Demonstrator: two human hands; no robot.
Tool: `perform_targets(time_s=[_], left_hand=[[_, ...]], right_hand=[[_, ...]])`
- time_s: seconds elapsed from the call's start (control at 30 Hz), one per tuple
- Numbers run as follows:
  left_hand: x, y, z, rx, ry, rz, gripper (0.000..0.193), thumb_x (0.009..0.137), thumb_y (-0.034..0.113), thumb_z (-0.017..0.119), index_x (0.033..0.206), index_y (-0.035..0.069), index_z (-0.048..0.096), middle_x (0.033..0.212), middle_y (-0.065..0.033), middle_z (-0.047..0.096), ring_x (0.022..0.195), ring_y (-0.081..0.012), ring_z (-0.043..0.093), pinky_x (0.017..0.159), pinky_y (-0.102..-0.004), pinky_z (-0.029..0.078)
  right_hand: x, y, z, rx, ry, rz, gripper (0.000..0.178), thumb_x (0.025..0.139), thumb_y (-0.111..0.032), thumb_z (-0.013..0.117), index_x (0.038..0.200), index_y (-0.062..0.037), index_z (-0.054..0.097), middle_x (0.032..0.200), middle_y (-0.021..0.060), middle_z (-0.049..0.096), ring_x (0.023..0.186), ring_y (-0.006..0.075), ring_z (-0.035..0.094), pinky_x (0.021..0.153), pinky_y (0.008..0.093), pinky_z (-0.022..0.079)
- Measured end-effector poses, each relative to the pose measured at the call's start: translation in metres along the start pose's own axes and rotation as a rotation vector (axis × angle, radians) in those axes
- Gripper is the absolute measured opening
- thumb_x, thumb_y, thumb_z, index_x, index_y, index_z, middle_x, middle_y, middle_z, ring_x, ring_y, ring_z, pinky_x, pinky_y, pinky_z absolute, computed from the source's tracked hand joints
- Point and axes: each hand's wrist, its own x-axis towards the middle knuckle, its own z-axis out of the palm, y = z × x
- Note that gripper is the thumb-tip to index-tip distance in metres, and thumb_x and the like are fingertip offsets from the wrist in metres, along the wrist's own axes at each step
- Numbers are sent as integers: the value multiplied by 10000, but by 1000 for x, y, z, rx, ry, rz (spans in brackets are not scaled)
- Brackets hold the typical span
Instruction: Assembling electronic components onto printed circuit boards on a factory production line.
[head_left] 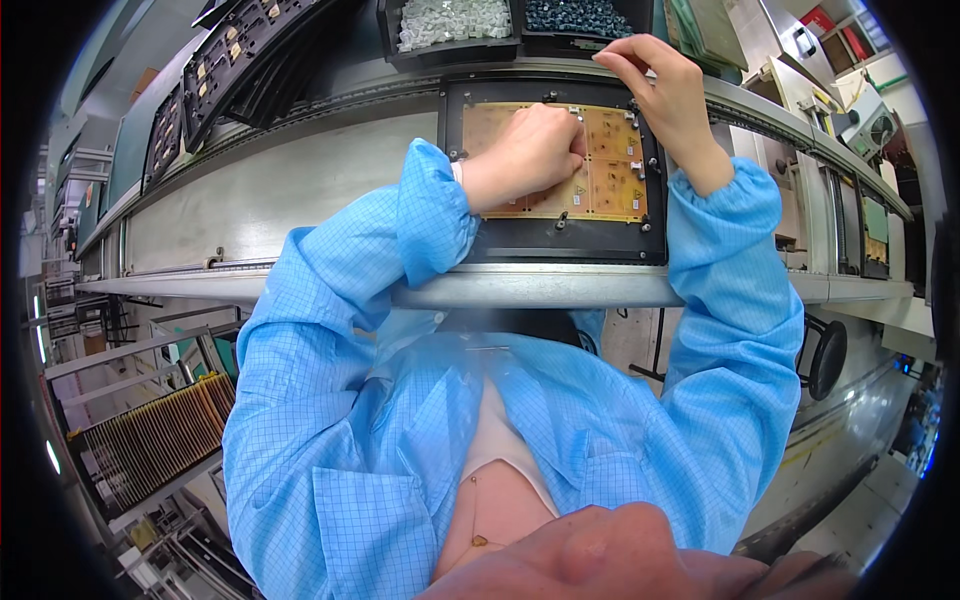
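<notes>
A yellow-brown circuit board panel (612, 180) lies in a black carrier frame (520, 242) with metal clamps round its edge. My left hand (535, 145) rests over the middle of the panel with curled fingers, their tips pointing down at it. Whatever those fingers may hold is hidden. Beyond the panel's far right corner, my right hand (668, 95) is raised, thumb and forefinger drawn together near the bin of dark blue parts (578, 18). Anything between these fingertips is too small to make out. A few small light-coloured parts sit on the panel's right side.
Beside the blue parts stands a black bin of white connectors (455, 24). Black carriers (235, 75) are stacked at the far left. The metal rail (540, 287) runs along the near edge of the line. A rack of upright boards (150, 440) is at lower left.
</notes>
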Motion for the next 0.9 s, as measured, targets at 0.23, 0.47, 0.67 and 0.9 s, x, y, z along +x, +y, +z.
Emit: perform_targets(time_s=[0.23,0.47,0.67,0.9], left_hand=[[-16,-1,9,324,131,363,90,741,60,651,803,12,696,887,-173,677,862,-328,686,730,-403,567],[27,-70,-67,402,609,93,111,810,154,642,827,63,704,877,-133,670,853,-331,664,772,-430,536],[64,-90,-74,330,335,-104,215,813,295,737,893,96,736,933,-133,718,923,-326,675,810,-431,527],[77,-120,-63,502,466,24,124,771,172,661,763,66,724,785,-197,690,759,-367,683,708,-461,539]], right_hand=[[-32,-15,-20,471,-165,511,222,943,-121,645,1096,34,693,948,49,710,848,122,669,742,238,521],[-86,-18,-48,575,-207,737,234,935,-135,670,1108,21,693,926,41,688,800,78,599,760,218,489],[-99,-29,-40,747,-259,914,260,943,-133,659,1153,19,674,969,46,682,830,106,627,801,248,523],[-105,-20,-29,889,-362,1021,278,951,-112,644,1197,18,645,1010,67,684,905,128,666,804,230,534]])
